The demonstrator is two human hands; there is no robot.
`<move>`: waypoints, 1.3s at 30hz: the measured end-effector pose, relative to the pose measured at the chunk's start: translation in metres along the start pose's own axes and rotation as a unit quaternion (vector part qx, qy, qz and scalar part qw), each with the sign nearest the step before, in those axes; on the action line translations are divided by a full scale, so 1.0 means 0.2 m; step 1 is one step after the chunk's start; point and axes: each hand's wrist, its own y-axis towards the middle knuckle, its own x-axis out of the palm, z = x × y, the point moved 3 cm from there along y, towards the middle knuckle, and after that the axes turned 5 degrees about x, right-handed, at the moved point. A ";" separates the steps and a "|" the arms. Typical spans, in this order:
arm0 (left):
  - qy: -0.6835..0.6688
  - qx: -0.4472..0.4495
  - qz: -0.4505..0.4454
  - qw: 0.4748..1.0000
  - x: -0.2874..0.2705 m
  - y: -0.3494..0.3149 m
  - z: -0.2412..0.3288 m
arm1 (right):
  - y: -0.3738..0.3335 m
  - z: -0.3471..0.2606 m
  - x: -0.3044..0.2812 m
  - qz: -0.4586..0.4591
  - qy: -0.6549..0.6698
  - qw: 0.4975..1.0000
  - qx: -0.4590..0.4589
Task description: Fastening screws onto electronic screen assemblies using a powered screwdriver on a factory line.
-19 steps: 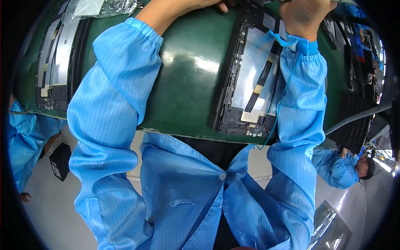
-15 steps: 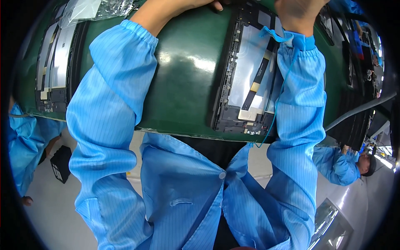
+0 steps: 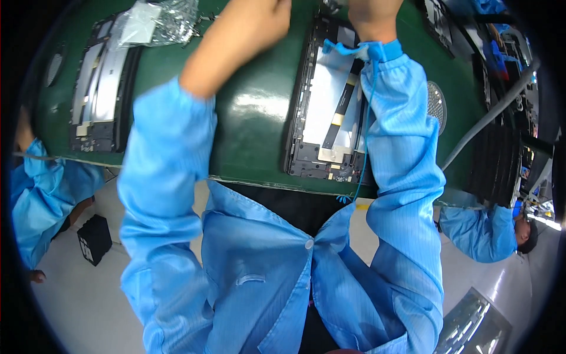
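My left hand (image 3: 250,32) hangs over the green bench, smeared by motion, its fingertips partly cut off at the top edge. My right hand (image 3: 377,16) is at the far end of an opened flat electronic device (image 3: 321,115), with its fingers out of view. A small shiny piece (image 3: 331,6) shows beside the right hand, too blurred to name. The device has a black frame, a silvery panel and a dark ribbon cable (image 3: 341,118) with pale yellow patches. A blue wrist strap (image 3: 383,51) with a thin coiled cord circles my right wrist.
A second opened device (image 3: 106,88) lies at the left, a clear plastic bag (image 3: 159,23) over its far end. Small loose screws or bits lie beside the bag. A round metal grille (image 3: 435,106) is right of my sleeve. A grey cable (image 3: 492,115) crosses farther right. Co-workers sit at both sides.
My left hand has come back nearer and to the right, into fuller view. My right hand has shifted slightly left in the picture. The whole view has shifted a little too.
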 end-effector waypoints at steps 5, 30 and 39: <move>0.115 -0.120 -0.116 0.979 0.02 -0.51 0.33 | -0.02 0.03 -0.05 0.055 -0.053 0.997 -0.030; -0.064 -0.102 -0.019 0.993 0.11 -0.45 0.36 | -0.56 -0.43 -1.00 0.182 -0.138 0.973 0.045; -0.254 -0.158 -0.043 0.953 0.09 0.97 -0.35 | -0.56 -0.42 -1.07 0.217 -0.132 0.967 0.021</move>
